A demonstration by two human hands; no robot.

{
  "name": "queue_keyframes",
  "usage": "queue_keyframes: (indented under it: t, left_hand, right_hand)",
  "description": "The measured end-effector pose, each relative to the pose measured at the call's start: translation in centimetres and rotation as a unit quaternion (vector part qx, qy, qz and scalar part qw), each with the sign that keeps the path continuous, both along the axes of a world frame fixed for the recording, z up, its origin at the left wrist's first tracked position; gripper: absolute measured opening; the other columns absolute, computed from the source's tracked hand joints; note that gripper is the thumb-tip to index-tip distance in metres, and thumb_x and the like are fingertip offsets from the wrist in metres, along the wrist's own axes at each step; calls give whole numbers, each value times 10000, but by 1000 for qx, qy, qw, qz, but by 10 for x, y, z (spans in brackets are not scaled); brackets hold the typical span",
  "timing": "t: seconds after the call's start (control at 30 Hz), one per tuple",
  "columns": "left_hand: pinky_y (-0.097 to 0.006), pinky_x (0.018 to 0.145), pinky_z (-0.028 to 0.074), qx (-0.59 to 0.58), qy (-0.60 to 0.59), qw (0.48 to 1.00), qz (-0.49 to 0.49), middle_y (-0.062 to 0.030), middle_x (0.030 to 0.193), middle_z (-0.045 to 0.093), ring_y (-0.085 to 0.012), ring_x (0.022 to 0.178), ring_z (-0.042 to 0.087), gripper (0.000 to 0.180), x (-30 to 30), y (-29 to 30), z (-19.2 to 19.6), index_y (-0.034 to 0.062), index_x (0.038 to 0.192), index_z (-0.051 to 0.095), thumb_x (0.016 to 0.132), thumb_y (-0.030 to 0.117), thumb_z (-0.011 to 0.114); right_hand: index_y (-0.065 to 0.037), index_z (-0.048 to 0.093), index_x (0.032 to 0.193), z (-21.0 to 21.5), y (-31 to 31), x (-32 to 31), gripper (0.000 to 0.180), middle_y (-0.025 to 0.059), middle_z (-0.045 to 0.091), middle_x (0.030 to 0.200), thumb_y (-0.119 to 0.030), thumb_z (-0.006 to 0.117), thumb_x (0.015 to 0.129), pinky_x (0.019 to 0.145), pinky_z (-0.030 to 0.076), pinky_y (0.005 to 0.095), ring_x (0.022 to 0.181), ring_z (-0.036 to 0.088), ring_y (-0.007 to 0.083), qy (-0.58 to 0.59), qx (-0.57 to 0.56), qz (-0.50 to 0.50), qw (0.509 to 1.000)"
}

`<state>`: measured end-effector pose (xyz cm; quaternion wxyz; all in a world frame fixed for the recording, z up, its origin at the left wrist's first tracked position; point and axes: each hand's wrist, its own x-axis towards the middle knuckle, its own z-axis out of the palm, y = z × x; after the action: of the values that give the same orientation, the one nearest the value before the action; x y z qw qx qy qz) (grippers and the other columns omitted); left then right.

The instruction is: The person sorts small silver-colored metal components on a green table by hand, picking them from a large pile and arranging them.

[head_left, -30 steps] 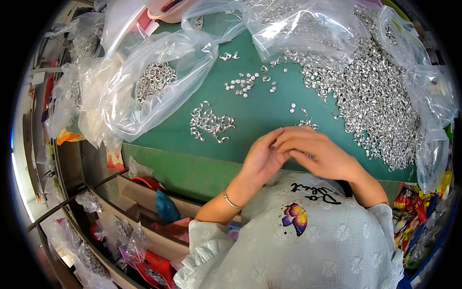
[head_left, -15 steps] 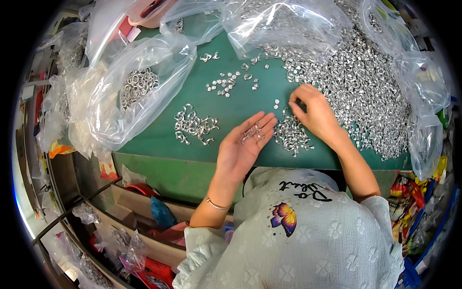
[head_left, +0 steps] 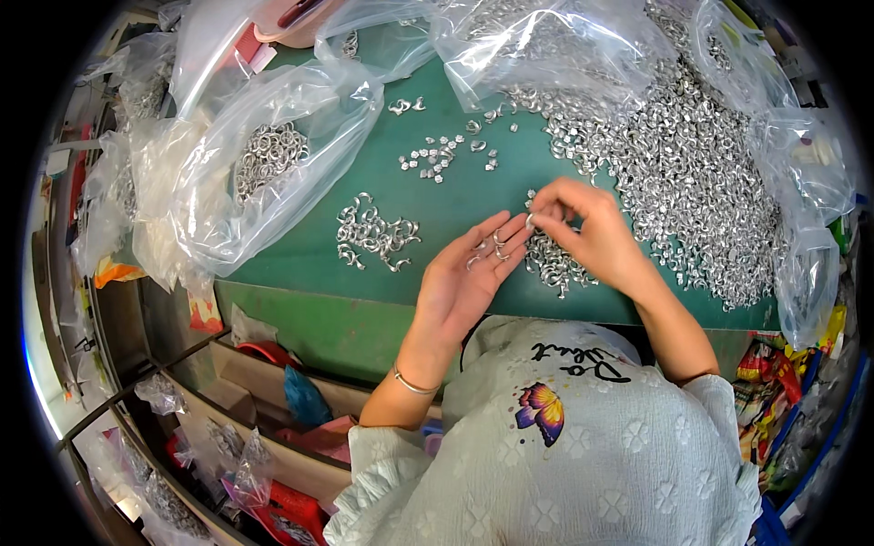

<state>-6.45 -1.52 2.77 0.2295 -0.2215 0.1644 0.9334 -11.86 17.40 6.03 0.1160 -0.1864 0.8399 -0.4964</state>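
My left hand is palm up, fingers stretched out, with several small curved silver metal pieces lying loose on its fingers. Just right of its fingertips, my right hand pinches a small curved silver piece between thumb and forefinger. Under and beside the right hand lies a small pile of like pieces, partly hidden by that hand. To the left of my left hand another loose group of curved pieces rests on the green tabletop.
A broad heap of silver pieces covers the table's right side. Small nugget-like bits are scattered beyond my hands. A clear plastic bag with silver rings lies at left; more clear plastic is at the back. An open drawer sits below left.
My right hand has come down and left to the left fingertips, and a small silver piece now shows in its pinch. The left hand stays almost in place. The view has shifted slightly.
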Motion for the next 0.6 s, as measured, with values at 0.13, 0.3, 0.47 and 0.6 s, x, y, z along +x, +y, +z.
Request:
queue_keyframes:
  t: [0.13, 0.3, 0.47, 0.6]
  left_hand:
    - [-368, 902, 501, 34, 31, 999, 13, -173, 1151, 583, -255, 1044, 569, 360, 4, -9, -20, -93, 1261, 505, 975, 126, 491]
    - [-248, 705, 468, -396, 193, 884, 154, -49, 918, 584, -118, 787, 543, 275, -2, -47, -4, -60, 1145, 602, 1017, 141, 467]
    - [-473, 991, 390, -880, 266, 388, 63, -135, 1046, 533, -312, 1009, 538, 365, -9, -67, -17, 7, 1127, 600, 814, -135, 480]
    - [-620, 1121, 198, -897, 270, 349, -4, -132, 1139, 494, -337, 1115, 498, 348, -10, -66, -39, 20, 1148, 582, 841, -111, 486]
  right_hand:
    - [12, 627, 990, -4, -8, -2, 165, 119, 619, 849, 21, 641, 826, 723, 484, 354, 801, 599, 256, 128, -11, 7, 992]
    - [16, 643, 995, -11, 26, -2, 129, 132, 644, 889, 26, 574, 885, 733, 514, 325, 826, 660, 243, 46, -2, -52, 998]
    - [22, 649, 998, -19, 45, 3, 147, 104, 654, 889, 26, 530, 912, 761, 510, 298, 836, 656, 189, -1, -23, -80, 996]
    - [21, 656, 1007, -16, 53, 6, 151, 79, 647, 893, 9, 534, 920, 784, 474, 273, 848, 619, 156, -22, -29, -83, 996]
